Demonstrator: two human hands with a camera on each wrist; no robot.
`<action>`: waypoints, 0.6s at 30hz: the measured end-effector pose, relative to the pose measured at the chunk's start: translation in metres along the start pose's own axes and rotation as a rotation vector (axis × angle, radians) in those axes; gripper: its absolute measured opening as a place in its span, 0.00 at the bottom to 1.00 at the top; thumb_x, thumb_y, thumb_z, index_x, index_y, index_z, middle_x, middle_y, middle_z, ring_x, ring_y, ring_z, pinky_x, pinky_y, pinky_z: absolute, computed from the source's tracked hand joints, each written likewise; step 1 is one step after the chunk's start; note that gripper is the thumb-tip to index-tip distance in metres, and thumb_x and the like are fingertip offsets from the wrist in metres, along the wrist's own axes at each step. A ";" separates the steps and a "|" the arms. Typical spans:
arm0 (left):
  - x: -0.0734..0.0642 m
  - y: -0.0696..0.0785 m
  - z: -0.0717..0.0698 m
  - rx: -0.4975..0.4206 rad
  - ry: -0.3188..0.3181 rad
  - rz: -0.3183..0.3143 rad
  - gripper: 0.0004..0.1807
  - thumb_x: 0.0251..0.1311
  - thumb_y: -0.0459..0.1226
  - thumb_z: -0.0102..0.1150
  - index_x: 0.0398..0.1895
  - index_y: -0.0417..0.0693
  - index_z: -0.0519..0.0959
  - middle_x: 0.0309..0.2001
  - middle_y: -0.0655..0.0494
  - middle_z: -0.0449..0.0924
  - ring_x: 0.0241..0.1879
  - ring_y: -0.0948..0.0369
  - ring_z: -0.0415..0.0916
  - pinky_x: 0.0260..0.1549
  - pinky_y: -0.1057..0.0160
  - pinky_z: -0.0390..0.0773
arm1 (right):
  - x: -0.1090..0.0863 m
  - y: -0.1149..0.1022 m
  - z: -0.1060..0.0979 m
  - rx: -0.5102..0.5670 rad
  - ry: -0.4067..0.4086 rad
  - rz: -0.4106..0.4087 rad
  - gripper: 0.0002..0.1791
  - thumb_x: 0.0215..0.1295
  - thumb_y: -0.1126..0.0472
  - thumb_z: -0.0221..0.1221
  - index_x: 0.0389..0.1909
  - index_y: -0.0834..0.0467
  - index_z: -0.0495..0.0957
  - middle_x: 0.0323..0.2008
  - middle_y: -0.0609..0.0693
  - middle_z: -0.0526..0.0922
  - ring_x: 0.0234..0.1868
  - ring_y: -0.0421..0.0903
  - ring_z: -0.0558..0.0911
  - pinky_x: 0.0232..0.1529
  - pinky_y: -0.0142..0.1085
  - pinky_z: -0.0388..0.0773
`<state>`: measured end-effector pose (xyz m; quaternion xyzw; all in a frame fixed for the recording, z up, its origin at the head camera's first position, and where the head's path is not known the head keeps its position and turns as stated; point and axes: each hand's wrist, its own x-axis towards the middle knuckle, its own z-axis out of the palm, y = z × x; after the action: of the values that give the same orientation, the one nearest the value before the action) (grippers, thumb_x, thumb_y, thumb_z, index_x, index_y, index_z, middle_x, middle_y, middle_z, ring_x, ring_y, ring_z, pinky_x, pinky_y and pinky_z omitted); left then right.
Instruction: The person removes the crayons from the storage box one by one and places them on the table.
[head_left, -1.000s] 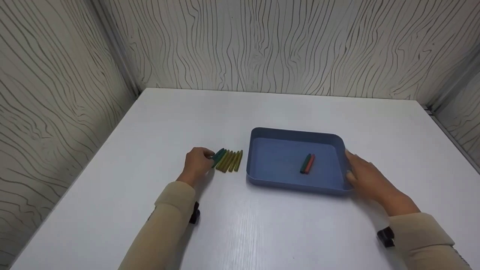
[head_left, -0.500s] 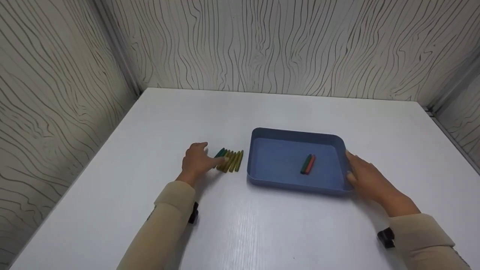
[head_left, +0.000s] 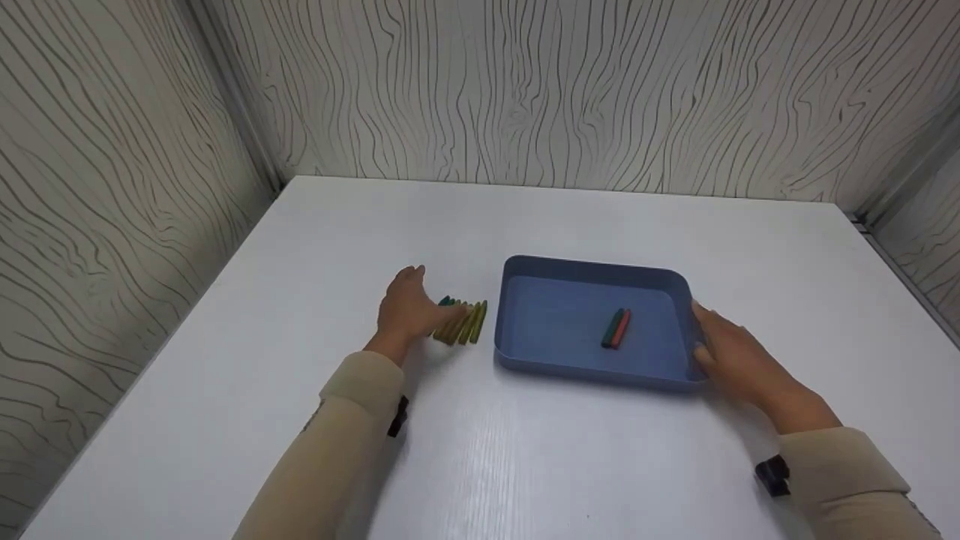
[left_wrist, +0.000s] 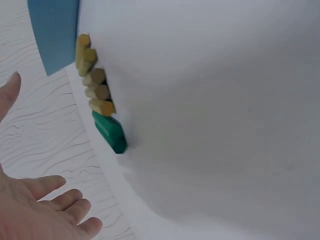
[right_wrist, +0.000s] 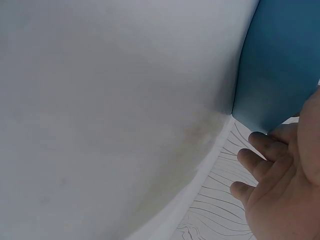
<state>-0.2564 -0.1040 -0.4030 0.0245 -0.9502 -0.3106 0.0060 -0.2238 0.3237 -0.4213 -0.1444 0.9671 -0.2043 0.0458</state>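
Note:
Several yellow-brown crayons (head_left: 472, 324) lie side by side on the white table, with green crayons (left_wrist: 110, 131) at the row's left end. Above that left end hovers my left hand (head_left: 409, 306), thumb stretched over the crayons and fingers spread, holding nothing. It partly hides the row in the head view. To the right stands a blue rectangular tray (head_left: 559, 296). Inside it a dark green crayon (head_left: 612, 328) and a red crayon (head_left: 621, 330) lie together. My right hand (head_left: 739, 360) rests against the tray's right side, thumb and fingertips at the rim, its other fingers loosely extended.
The white table (head_left: 525, 457) reaches back to a wood-grain patterned wall (head_left: 480, 90). Another patterned panel (head_left: 90, 187) runs along the left side. A narrow gap separates the crayon row from the tray's left wall.
My left hand has let go of the green crayons, spread its fingers, and moved slightly right and away from me, its thumb now over the row. My right hand and the tray have stayed put.

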 end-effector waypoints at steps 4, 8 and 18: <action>0.001 0.017 0.001 -0.008 0.012 0.021 0.55 0.46 0.59 0.68 0.70 0.35 0.58 0.70 0.40 0.54 0.69 0.47 0.52 0.63 0.51 0.57 | 0.000 0.000 0.000 -0.003 -0.001 -0.001 0.35 0.69 0.65 0.45 0.71 0.72 0.43 0.67 0.76 0.51 0.67 0.71 0.50 0.64 0.61 0.45; 0.002 0.035 0.004 -0.007 0.018 0.047 0.55 0.46 0.59 0.68 0.71 0.37 0.58 0.71 0.42 0.54 0.69 0.48 0.52 0.64 0.52 0.56 | 0.000 -0.001 0.000 0.003 0.004 -0.007 0.35 0.69 0.65 0.45 0.71 0.72 0.43 0.67 0.76 0.51 0.67 0.71 0.50 0.63 0.61 0.45; 0.002 0.074 0.025 -0.016 0.001 0.124 0.54 0.45 0.59 0.69 0.70 0.39 0.59 0.70 0.44 0.56 0.68 0.49 0.54 0.63 0.54 0.59 | -0.001 -0.002 -0.001 0.009 -0.001 -0.004 0.35 0.69 0.66 0.47 0.71 0.72 0.43 0.67 0.76 0.51 0.67 0.71 0.50 0.64 0.61 0.44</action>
<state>-0.2625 -0.0300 -0.3791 -0.0343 -0.9474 -0.3172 0.0259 -0.2221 0.3230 -0.4201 -0.1465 0.9658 -0.2088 0.0465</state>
